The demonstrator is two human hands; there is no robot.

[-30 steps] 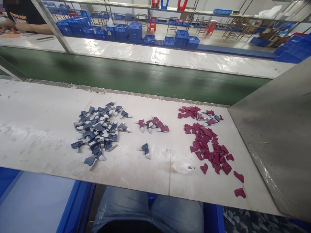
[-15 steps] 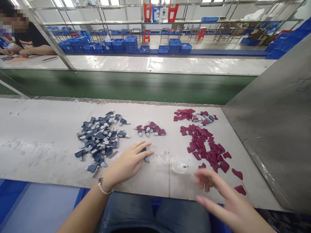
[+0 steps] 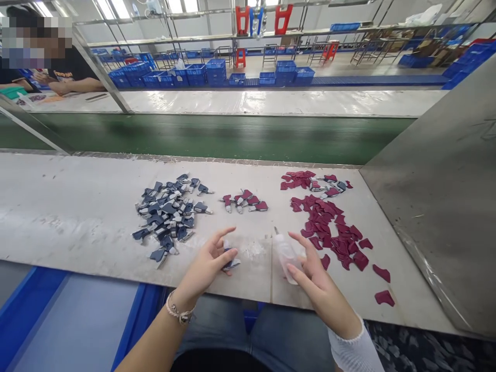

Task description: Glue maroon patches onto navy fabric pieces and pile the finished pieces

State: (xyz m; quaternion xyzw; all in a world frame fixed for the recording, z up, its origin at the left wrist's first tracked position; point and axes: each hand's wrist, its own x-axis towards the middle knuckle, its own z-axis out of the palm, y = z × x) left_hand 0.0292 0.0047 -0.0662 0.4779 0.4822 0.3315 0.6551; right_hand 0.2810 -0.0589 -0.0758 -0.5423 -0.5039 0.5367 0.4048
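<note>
Translucent bottle (image 3: 284, 253), tilted, navy piece (image 3: 233, 265), partly hidden

Pinching a navy piece (image 3: 231, 265), partly hidden, in the left hand (image 3: 207, 264)! Gripping a translucent bottle (image 3: 284, 252) in the right hand (image 3: 318, 279), tilted, with nozzle (image 3: 276, 230) pointing far; perhaps lifted off the white table (image 3: 77, 206). Looking left, onto a navy-and-grey heap (image 3: 169, 207); right, onto scattered maroon pieces (image 3: 322, 219); far, onto a maroon-topped cluster (image 3: 251, 200).

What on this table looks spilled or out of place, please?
Two maroon pieces lie apart from the maroon pile, nearer the front edge. Also, whitish marks show on the table between the left hand and the translucent bottle; perhaps residue, but I cannot tell.
</note>
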